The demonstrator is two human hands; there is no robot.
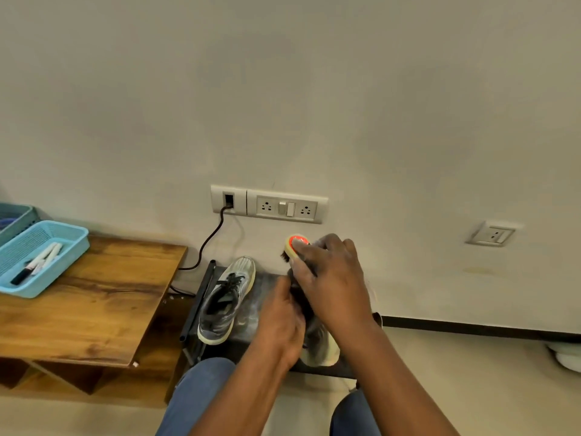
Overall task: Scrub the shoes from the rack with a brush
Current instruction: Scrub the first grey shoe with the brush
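Observation:
Two grey sneakers with pale soles are on top of the dark shoe rack (267,284). The left sneaker (224,302) lies alone, its black laces showing. My left hand (281,322) grips the right sneaker (320,344), which is mostly hidden behind both hands. My right hand (330,278) holds a brush (295,247) with a cream body, a red-orange top and dark bristles. The brush is over the toe end of the right sneaker. Whether the bristles touch the shoe is hidden.
A wooden table (94,303) stands to the left with a light blue basket (37,256) holding markers. A wall socket panel (270,204) with a black cable is behind the rack. My knees in blue jeans (201,391) are at the bottom. A second socket (492,234) is at the right.

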